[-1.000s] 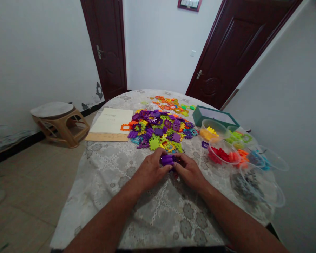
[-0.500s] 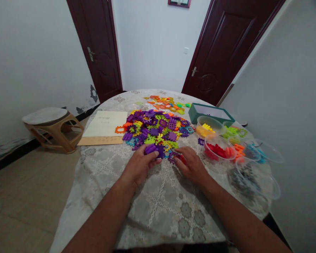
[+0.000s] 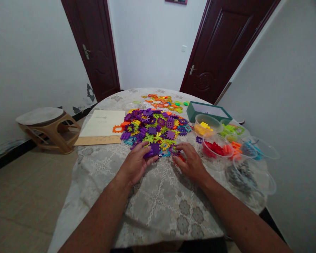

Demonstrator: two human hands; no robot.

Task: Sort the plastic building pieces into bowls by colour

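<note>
Stool (image 3: 46,128): standing on the floor at the left edge of the frame, well apart from the table.
Card sheet (image 3: 101,126): lying flat on the tablecloth (image 3: 158,207), left of centre, just beside the pile.
Left hand (image 3: 135,163): resting palm down at the centre of the frame, fingers curling around the purple pieces (image 3: 152,151); thumb and fingertips are pinching this small stack at the near edge of the pile.
Purple pieces: sitting in the left hand's pinch, touching the pile's near edge, just above the middle of the frame.
Pile of plastic pieces (image 3: 155,128): spreading across the centre of the table, showing purple, green, yellow, orange and teal mixed together.
Far scatter (image 3: 164,101): lying beyond the pile toward the upper centre, mostly orange and green.
Right hand (image 3: 191,163): lying palm down just right of centre, fingers spread and bearing on the loose pieces at the pile's near right corner; a red piece (image 3: 180,159) is showing under the fingertips, though whether it is being gripped I cannot tell.
Green box (image 3: 208,111): sitting right of the pile, toward the far side.
Clear bowls (image 3: 217,146): clustering at the right of the frame, holding sorted pieces, yellow, green, red, orange, blue and grey each apart.
Doors (image 3: 97,49): standing shut at the upper left and upper right.
</note>
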